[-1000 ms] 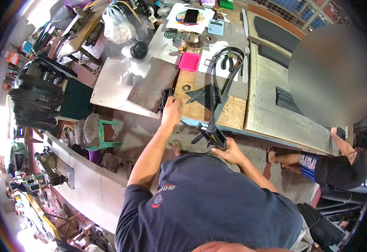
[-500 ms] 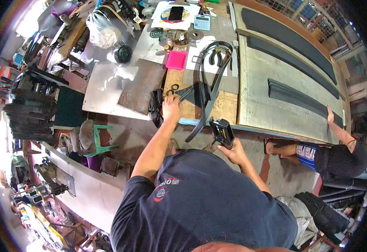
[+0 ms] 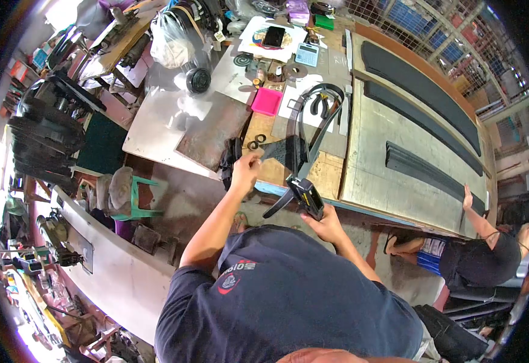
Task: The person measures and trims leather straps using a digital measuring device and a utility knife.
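Observation:
Near the table edge, my left hand (image 3: 247,172) has its fingers bent together beside the narrow end of a black textured piece (image 3: 280,152); whether they pinch it cannot be made out. Two black rings (image 3: 256,142) lie just beyond those fingers. My right hand (image 3: 328,224) is wrapped round a black handheld tool (image 3: 306,197), which is over the table's front edge. A long black strap (image 3: 322,130) loops over the textured piece, and its end hangs past the edge. Black-handled pliers (image 3: 319,104) lie inside the loop.
A pink tray (image 3: 267,101), a calculator (image 3: 306,54) and a phone (image 3: 274,37) lie farther back. Long dark strips (image 3: 424,169) rest on the board at right, where a co-worker's hand (image 3: 467,197) touches them. A green stool (image 3: 136,198) stands at lower left.
My right hand has moved left with the black tool, which is now closer to the strap and textured piece. My left hand has shifted slightly, away from the rings. The camera view has shifted a little.

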Motion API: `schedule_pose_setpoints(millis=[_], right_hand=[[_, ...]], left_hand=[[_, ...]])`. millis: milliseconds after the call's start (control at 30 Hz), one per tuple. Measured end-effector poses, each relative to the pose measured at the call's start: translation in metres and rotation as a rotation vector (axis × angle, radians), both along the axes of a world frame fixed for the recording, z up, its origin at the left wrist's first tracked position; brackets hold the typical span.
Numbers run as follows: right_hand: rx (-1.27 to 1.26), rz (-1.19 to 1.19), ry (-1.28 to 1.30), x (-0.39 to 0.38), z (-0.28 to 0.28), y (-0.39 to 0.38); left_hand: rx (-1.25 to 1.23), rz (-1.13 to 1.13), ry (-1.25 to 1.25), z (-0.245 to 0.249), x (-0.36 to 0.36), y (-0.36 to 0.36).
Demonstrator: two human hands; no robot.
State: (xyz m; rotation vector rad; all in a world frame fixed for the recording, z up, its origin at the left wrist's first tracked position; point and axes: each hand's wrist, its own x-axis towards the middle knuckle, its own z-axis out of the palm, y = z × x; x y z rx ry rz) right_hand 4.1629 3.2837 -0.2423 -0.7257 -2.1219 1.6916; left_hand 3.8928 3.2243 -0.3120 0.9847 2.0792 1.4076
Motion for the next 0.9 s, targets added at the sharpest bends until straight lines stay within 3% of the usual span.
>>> schedule_pose_setpoints(millis=[33, 67, 133, 200, 267, 367, 400, 467, 600, 767, 900], right_hand=[[0.032, -0.026, -0.024, -0.008, 0.01, -0.001], [0.06, -0.052, -0.051, -0.015, 0.02, -0.002], [0.117, -0.006, -0.175, -0.028, 0.034, 0.002], [0.283, -0.012, 0.024, -0.045, 0.043, 0.001], [0.317, 0.03, 0.058, -0.054, 0.044, 0.004], [0.279, 0.172, 0.003, -0.065, 0.053, 0.004], [0.254, 0.178, -0.008, -0.069, 0.057, 0.002], [0.232, 0.2, -0.015, -0.076, 0.063, -0.001], [0.185, 0.239, -0.057, -0.086, 0.066, -0.005], [0.136, 0.272, 0.02, -0.094, 0.072, -0.011], [0.108, 0.243, 0.127, -0.098, 0.071, -0.015]], left_hand=[[0.056, -0.057, -0.204, -0.002, 0.0, -0.01], [0.058, -0.055, -0.206, 0.013, 0.005, -0.018], [0.174, -0.178, -0.39, 0.078, 0.015, -0.038], [0.228, -0.183, -0.41, 0.115, 0.022, -0.051], [0.285, -0.182, -0.424, 0.132, 0.023, -0.062], [0.502, -0.298, -0.875, 0.144, 0.011, -0.082], [0.515, -0.288, -0.865, 0.146, 0.007, -0.086], [0.515, -0.444, -0.59, 0.151, 0.0, -0.091], [0.595, -0.464, -0.729, 0.167, -0.002, -0.094], [0.643, -0.286, -0.597, 0.175, 0.012, -0.084], [0.747, -0.323, -0.528, 0.167, 0.009, -0.079]])
